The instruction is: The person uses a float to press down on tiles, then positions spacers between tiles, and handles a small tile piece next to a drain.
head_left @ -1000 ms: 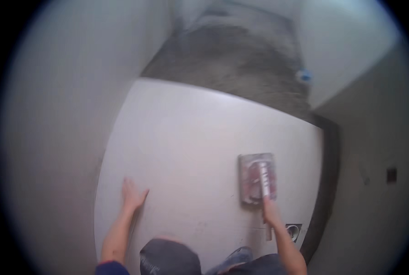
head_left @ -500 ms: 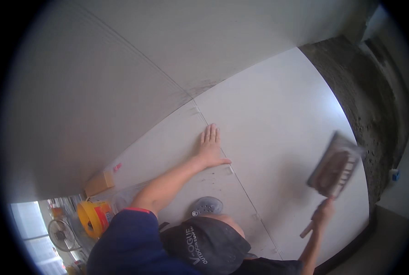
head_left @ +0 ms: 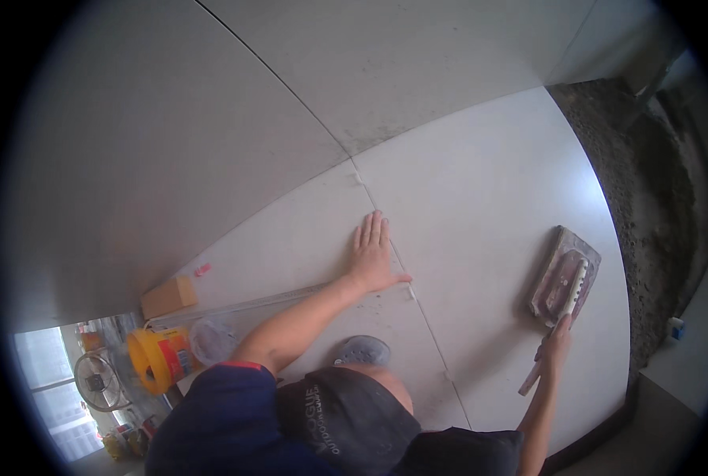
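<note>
My left hand [head_left: 374,260] lies flat beside the seam between two large pale floor tiles, its thumb stretched to the right across the joint. The tile on the right [head_left: 481,222] is broad and glossy. Over that tile my right hand [head_left: 555,347] grips the handle of a tile beater [head_left: 546,289]. The beater has a worn, flat rectangular head with a pale notched bar on top. A shadow falls beside the head; whether it touches the tile I cannot tell. Small pale spacer clips [head_left: 411,293] stick up along the joint.
Rough dark mortar [head_left: 608,143] borders the right tile's far edge. A large tiled wall [head_left: 275,119] rises behind. At lower left are a cardboard box [head_left: 169,297], a yellow bucket [head_left: 149,361], a clear plastic bag [head_left: 213,341] and a fan [head_left: 98,381]. My grey shoe [head_left: 363,350] rests on the left tile.
The beater's head has shifted slightly left and now shows sharply instead of blurred. My left hand still lies flat by the seam; the whole view has shifted slightly.
</note>
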`<state>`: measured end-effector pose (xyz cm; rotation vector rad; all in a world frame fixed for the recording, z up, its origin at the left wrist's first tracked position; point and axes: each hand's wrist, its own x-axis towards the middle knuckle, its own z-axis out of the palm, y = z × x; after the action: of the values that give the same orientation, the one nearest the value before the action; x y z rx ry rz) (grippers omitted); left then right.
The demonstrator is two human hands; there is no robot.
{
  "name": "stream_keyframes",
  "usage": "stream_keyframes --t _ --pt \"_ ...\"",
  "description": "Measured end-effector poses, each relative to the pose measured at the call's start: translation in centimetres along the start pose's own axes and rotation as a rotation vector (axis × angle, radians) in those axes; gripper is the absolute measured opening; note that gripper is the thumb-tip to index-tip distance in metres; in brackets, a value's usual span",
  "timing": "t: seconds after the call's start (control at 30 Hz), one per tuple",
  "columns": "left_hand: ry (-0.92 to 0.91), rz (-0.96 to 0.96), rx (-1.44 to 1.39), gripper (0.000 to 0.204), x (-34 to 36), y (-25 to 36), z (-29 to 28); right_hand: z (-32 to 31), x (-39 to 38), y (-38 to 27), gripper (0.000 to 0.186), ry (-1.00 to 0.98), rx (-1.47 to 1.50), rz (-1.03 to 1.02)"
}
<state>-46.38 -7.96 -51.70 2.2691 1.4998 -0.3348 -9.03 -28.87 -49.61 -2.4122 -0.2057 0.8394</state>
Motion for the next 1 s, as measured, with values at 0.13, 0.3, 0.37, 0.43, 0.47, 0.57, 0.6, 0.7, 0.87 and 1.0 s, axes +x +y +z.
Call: stream_keyframes --t 0.13,0.3,0.37,0.43,0.47,0.57,0.6,0.7,0.87,1.0 --pt "0.032 0.007 0.051 0.130 -0.2 -1.4 -0.4 -1.3 0.3 -1.2 0.062 -0.253 0.180 0.065" --pt "-0.002 0.034 0.136 0.125 -1.0 -3.9 0.7 -5.5 -2.3 -2.4 0.059 -0.238 0.251 0.100" --pt "0.004 0.036 0.174 0.122 -1.0 -4.1 0.5 -8.2 -3.9 -1.1 0.054 -0.137 0.386 0.113" --pt "0.005 0.029 0.187 0.119 -0.9 -4.0 0.1 -9.4 -5.0 1.3 0.052 -0.048 0.536 0.082" --pt "0.007 0.027 0.195 0.117 -0.9 -4.0 0.0 -9.1 -5.2 3.1 0.051 -0.002 0.614 0.061" --pt "0.059 0.068 0.259 0.111 0.7 -2.5 -0.3 -6.9 -4.4 8.9 0.047 0.196 0.743 0.070" --pt "0.014 0.012 0.287 0.108 1.2 -2.1 -0.4 -4.9 -4.2 9.9 0.049 0.238 0.570 0.103" --pt "-0.113 -0.047 0.281 0.101 2.0 0.1 -0.5 -2.0 -2.2 12.5 0.062 0.002 0.375 0.213" --pt "-0.165 0.434 0.334 0.100 1.4 13.3 4.5 -3.0 -1.9 13.3 0.062 0.003 0.469 0.270" --pt "-0.070 0.956 0.062 0.103 -1.5 20.5 12.0 -4.5 -2.4 12.1 0.064 -0.061 0.524 0.329"
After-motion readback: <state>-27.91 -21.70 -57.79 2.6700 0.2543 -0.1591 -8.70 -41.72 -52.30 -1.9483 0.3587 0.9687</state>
